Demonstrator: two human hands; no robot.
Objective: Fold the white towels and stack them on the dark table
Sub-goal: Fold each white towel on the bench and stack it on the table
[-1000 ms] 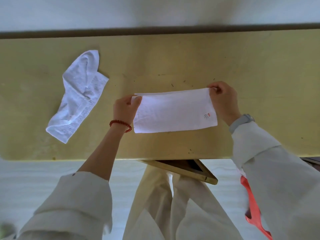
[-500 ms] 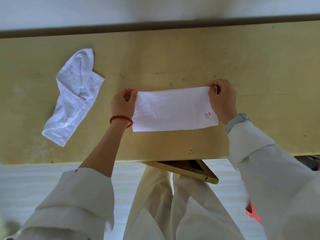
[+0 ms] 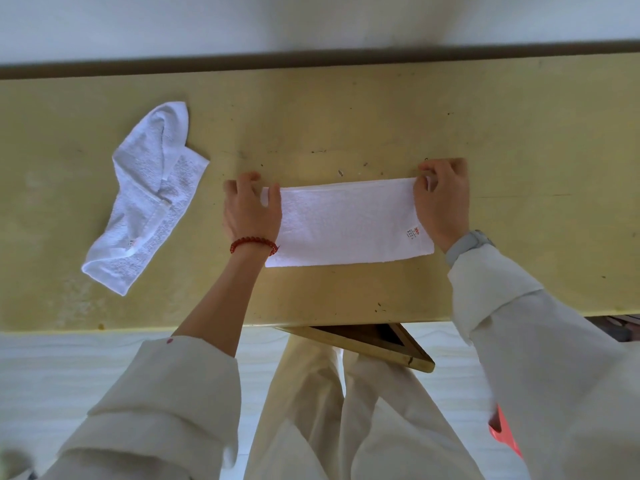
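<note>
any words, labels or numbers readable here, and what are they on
Nothing here can be read.
Flat towel, held at its two ends by the left hand and the right hand: a small red and grey printed mark near the right end, too small to read.
Crumpled towel: a similar tiny mark near its lower part, too small and blurred to read.
Watch on the right wrist: no text shows.

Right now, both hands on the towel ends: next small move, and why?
Probably bring the right hand and its end over to the left hand, halving the folded towel. It lies flat as a long strip, each hand pinching a far corner. The crumpled towel waits unfolded.
</note>
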